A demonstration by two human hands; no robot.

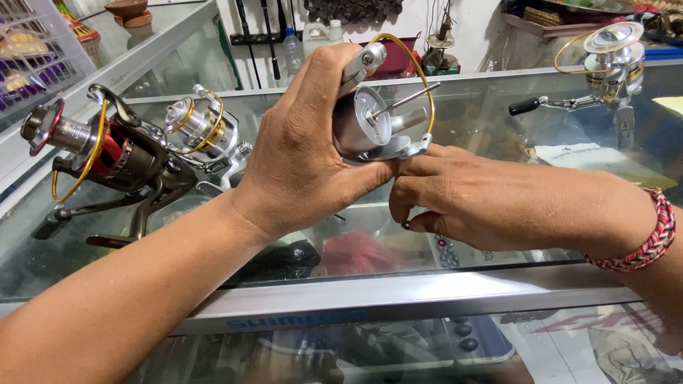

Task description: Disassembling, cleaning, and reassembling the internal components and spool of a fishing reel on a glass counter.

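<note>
Head view: we look down on both our hands over a glass display counter (427, 291).
Left hand (302, 153): we clamp it around a silver spinning reel (370, 121), fingers wrapped over the body, the bare spindle rod pointing up and right, a gold bail wire arching over it.
Right hand (455, 203): just below and right of the grip, our fingers are pinched together on a small dark part (406, 225), too small to name; the index finger touches the reel's lower edge.
Step in hand: we judge this to be work on an opened reel with its spool off, one small fitting being handled at the base.
Next move: it likely calls for a steady left hold and fine fingertip control, since the part could drop onto the glass.
Beside the grip: to its left, a dark red-trimmed reel (107, 153) and a silver-gold reel (203, 128) rest on the counter; far right stands another reel (605, 67).
Containers: the glass case under the grip holds something red and dark items, blurred through the glass; a white lattice basket (32, 53) far left holds purple goods.
</note>
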